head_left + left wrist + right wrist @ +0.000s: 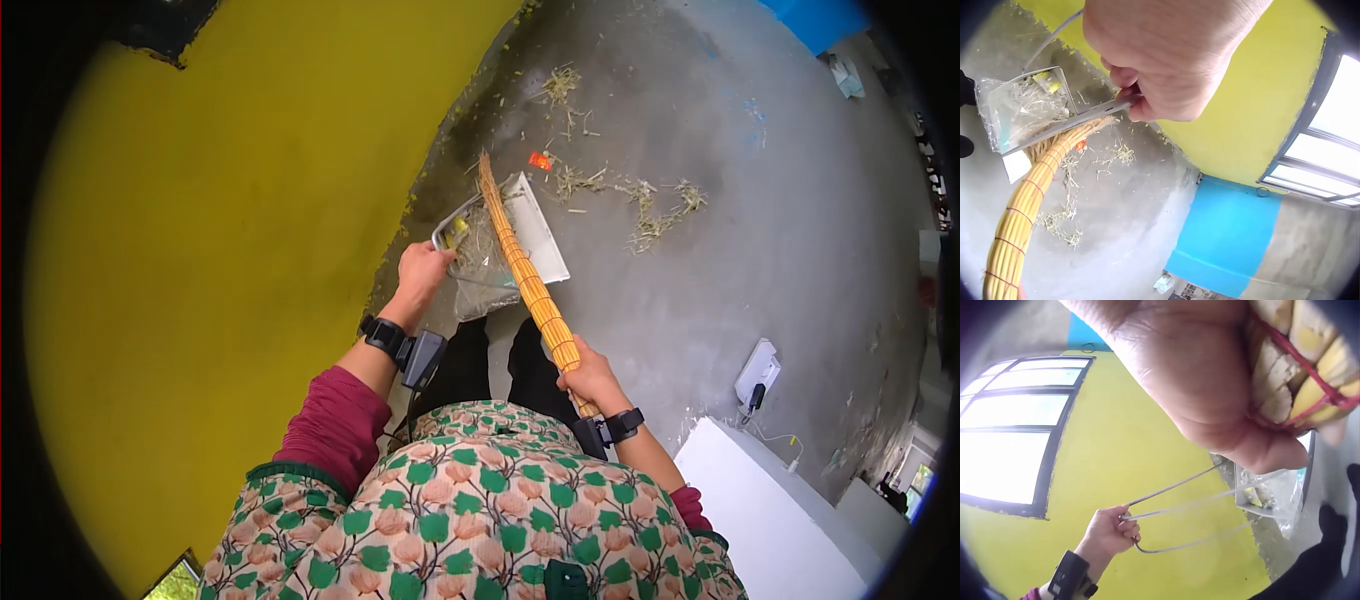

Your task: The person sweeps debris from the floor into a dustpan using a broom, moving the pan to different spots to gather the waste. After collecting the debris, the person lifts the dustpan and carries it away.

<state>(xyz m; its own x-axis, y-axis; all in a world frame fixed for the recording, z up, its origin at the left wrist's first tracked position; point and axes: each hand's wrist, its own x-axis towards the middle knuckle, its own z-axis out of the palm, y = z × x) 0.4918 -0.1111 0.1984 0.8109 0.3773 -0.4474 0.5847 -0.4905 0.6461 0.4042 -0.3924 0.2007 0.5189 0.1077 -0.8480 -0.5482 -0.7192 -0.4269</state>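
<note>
My left hand (424, 272) grips the thin metal handle (1094, 112) of a white dustpan (541, 235), at the foot of the wall. Inside the pan lie crumpled clear plastic (1030, 109), a yellow scrap (1047, 81) and bits of straw. My right hand (592, 378) holds a yellow straw broom (535, 293) by its bound butt end, tied with red bands. The broom slants across the dustpan, its bristle tips reaching past the pan's far side. Beyond it, an orange-red wrapper (540, 160) and loose straw (648, 212) are scattered on the floor.
A yellow wall (250, 200) runs along the left side. On the right are a white box-like block (760, 510) and a white power strip (757, 372) with a cable on the grey floor (660, 320). My legs stand just behind the dustpan.
</note>
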